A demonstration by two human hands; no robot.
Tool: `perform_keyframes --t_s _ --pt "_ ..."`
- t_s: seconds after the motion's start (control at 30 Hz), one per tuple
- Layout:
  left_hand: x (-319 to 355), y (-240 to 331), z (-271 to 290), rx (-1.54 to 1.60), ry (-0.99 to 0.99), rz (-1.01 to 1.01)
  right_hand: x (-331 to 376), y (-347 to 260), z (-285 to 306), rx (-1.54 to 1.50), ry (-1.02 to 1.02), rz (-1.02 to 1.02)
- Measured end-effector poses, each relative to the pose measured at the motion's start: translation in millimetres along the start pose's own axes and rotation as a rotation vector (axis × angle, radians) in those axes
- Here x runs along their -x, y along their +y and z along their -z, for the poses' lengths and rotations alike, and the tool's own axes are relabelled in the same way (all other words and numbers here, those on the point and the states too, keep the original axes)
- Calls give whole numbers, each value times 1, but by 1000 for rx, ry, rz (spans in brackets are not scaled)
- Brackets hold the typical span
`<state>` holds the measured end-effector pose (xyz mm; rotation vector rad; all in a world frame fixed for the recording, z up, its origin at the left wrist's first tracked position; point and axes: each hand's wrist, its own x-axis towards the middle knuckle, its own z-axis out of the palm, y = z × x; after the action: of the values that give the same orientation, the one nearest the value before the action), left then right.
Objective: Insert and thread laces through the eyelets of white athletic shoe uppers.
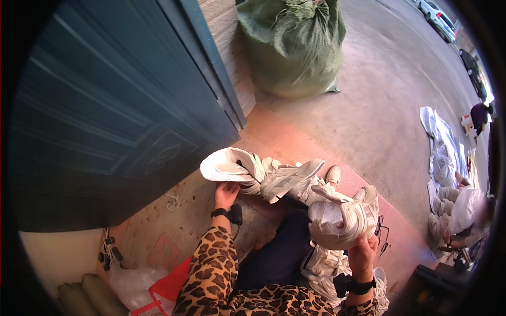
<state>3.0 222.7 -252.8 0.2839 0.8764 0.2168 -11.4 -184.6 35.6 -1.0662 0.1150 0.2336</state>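
Observation:
A row of beige and white sneaker uppers, nested into one another, stretches across my lap. At its left end, my left hand [226,195] grips the lower edge of an upper with a wide white lining [225,164]. Grey-striped uppers [284,181] follow to the right. My right hand [362,255] is closed on the side of a mesh sneaker upper [340,224] at the right end; its fingertips are partly hidden behind it. More pale uppers with laces [324,266] lie below, beside my right wrist.
A dark blue door [105,116] stands at left. A large green sack [295,47] sits ahead on the concrete. Bags [137,287] and cables [110,250] lie lower left. At right, another person [466,242] is near a pile of pale uppers [445,205]; a second person [479,117] is farther off.

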Motion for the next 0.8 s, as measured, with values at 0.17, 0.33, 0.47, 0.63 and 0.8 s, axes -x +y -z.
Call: perform_keyframes --t_s 0.17,0.33,0.47,0.63,0.8 --pt "-25 -23 -27 -271 611 48 4 -16 -1 -3 71 5" --pt "-67 -10 13 -67 501 13 17 -6 4 -38 128 -1" --pt "-59 23 65 79 494 -183 16 -7 -5 -195 41 -134" --pt "18 10 -9 -984 477 -688 27 16 -16 -238 4 -179" --pt "142 51 -54 -1280 218 -1077 71 32 -17 -208 -131 -363"
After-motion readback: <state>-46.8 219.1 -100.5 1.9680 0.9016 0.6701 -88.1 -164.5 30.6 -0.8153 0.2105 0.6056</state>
